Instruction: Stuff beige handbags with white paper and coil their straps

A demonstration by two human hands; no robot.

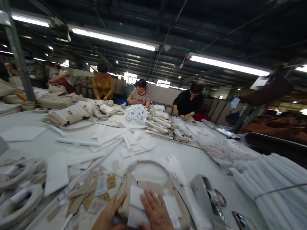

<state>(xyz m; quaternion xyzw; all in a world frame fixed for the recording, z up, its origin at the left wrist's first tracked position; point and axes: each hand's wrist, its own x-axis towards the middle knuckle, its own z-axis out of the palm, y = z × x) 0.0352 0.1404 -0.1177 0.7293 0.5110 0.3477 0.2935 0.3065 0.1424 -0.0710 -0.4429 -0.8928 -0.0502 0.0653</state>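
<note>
Table [172, 152]: white top, strewn with paper pieces [137, 145]
Bag [150, 184]: beige, on the table between and under both hands; the step looks like arranging white sheets on it
White sheets [136, 198]: flat over the bag; the next move seems to call for steady, even pressure
Right hand [157, 209]: fingers slightly spread, laid on the sheets
Left hand [110, 210]: fingers slightly apart at the bag's left side, pinch impossible to tell

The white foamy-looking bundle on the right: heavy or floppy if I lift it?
The white foamy-looking bundle is probably light for its size, since its layers look puffy. It might sag, given soft folds. The thin dark cord across it likely keeps it together.
</note>
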